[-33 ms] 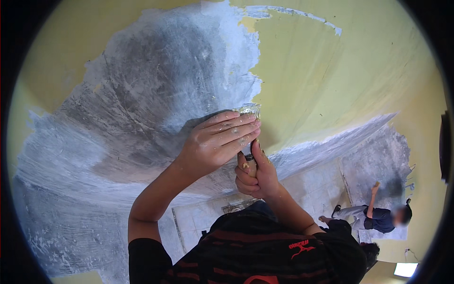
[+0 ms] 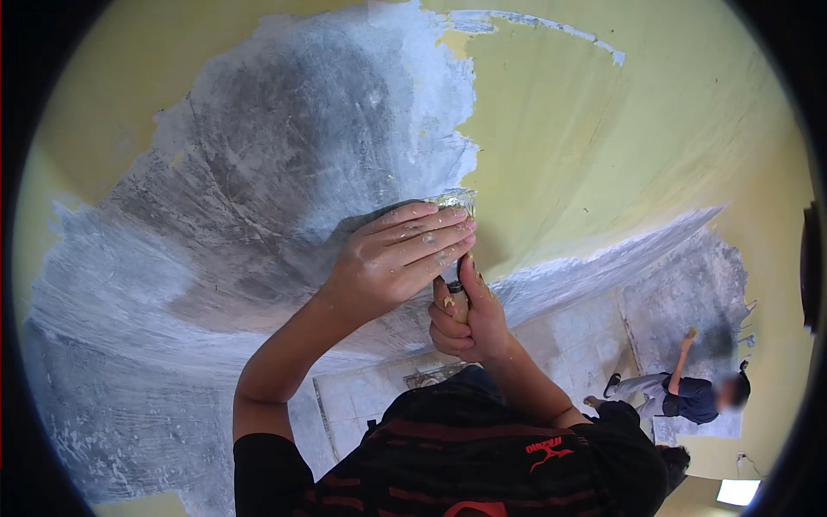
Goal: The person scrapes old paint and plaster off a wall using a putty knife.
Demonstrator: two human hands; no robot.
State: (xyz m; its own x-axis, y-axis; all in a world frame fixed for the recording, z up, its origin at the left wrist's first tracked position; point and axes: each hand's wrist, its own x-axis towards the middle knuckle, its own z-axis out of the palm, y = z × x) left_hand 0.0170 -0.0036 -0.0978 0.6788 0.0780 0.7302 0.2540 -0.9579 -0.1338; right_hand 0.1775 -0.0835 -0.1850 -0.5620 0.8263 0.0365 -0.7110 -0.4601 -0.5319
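A scraper [image 2: 459,303] with a light handle and a metal blade rests against the wall, its blade tip at the ragged edge between yellow-green paint [image 2: 551,146] and bare grey plaster [image 2: 276,129]. My right hand [image 2: 482,323] is wrapped round the handle from below, thumb pointing up along it. Across the blade lies my left hand [image 2: 396,258], fingers stretched out flat and pressing on it; they hide most of the metal. Paint flecks stick to my left fingers and to the handle.
Pale tiled floor [image 2: 560,332] shows beyond my right arm. At the far right a co-worker [image 2: 693,398] in dark clothing raises an arm to another scraped wall patch [image 2: 689,293]. Dark hair of another person [image 2: 676,461] shows near my right shoulder.
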